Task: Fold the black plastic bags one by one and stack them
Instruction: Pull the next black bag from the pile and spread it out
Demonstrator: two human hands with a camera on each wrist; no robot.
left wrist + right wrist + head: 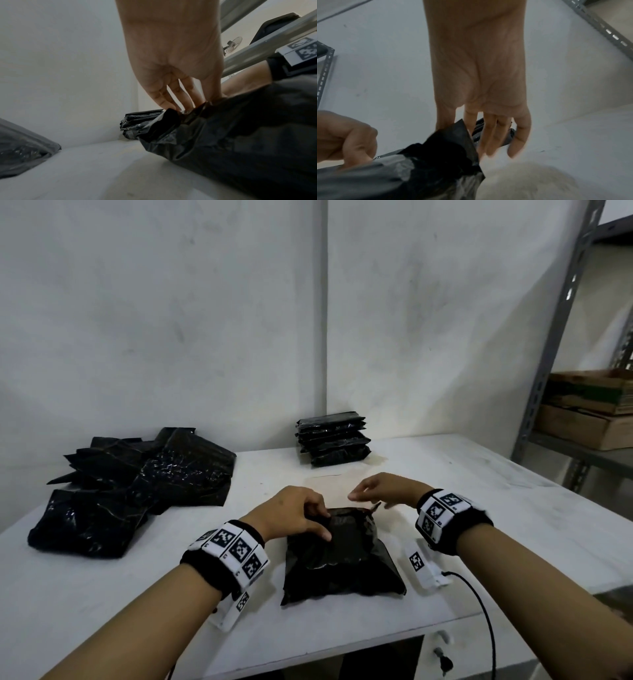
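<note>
Our left hand point(297, 517) pins the folded black bag point(342, 559) at its far left corner, fingers curled onto the plastic. Our right hand point(380, 489) hovers relaxed, holding nothing, nearer the finished stack point(333, 438) lying beyond the bag.

The head view looks down over the table point(462, 474); both wrist views sit low, close, perhaps sharing the folded stack point(137, 121).
</note>
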